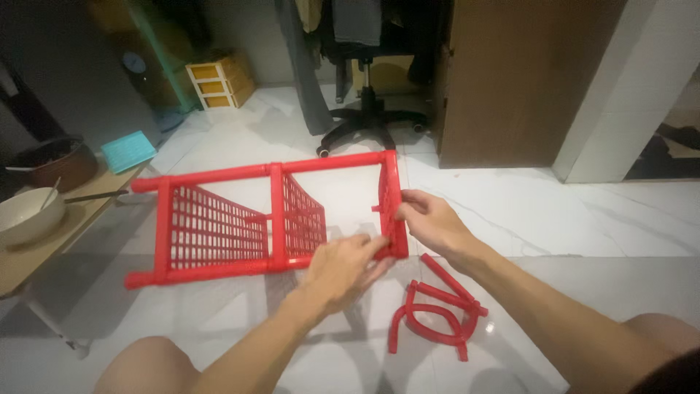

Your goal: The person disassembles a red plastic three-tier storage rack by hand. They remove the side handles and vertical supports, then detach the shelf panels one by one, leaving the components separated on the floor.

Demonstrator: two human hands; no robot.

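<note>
A red plastic shelf rack (219, 219) lies on its side on the white marble floor, with latticed shelves between red tube posts. My left hand (343, 266) grips the lower corner of the rack's right end panel (391, 191). My right hand (430, 219) pinches the same end panel higher up, at its outer edge. Loose red plastic pieces (436, 315), curved and straight, lie on the floor just right of my left hand. My bare knees show at the bottom edge.
A low wooden table (51, 241) at the left holds a white bowl (25, 215) with a utensil and a dark pot (55, 162). A teal pad (127, 151), a small yellow drawer unit (219, 80), an office chair base (368, 120) and a brown cabinet (525, 80) stand behind.
</note>
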